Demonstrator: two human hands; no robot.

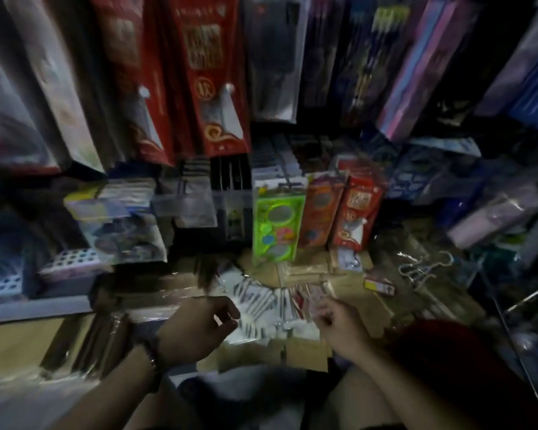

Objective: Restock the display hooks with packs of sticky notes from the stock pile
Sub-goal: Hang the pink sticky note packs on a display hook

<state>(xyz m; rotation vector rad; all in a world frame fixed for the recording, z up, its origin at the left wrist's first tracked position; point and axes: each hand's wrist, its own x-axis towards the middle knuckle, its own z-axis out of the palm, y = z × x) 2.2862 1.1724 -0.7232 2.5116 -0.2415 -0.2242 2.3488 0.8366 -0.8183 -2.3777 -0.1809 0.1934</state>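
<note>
A fanned row of clear plastic packs (261, 302) lies low in the middle, on cardboard. My left hand (196, 327) hovers over its left end with fingers loosely curled and nothing in them. My right hand (339, 321) is at the row's right end, and its fingertips pinch a small red-and-white pack (308, 297). A green pack of sticky notes (277, 226) hangs just above, beside an orange pack (319, 212) and a red pack (354, 212). The frame is dark and blurred.
Long red packs (205, 72) and dark packs (274, 57) hang overhead. Boxed stock (121, 225) sits at the left. Bare metal hooks (423, 268) lie at the right near more wrapped goods (497, 215). A small yellow box (379, 285) rests by them. Cardboard (13, 339) lies at the lower left.
</note>
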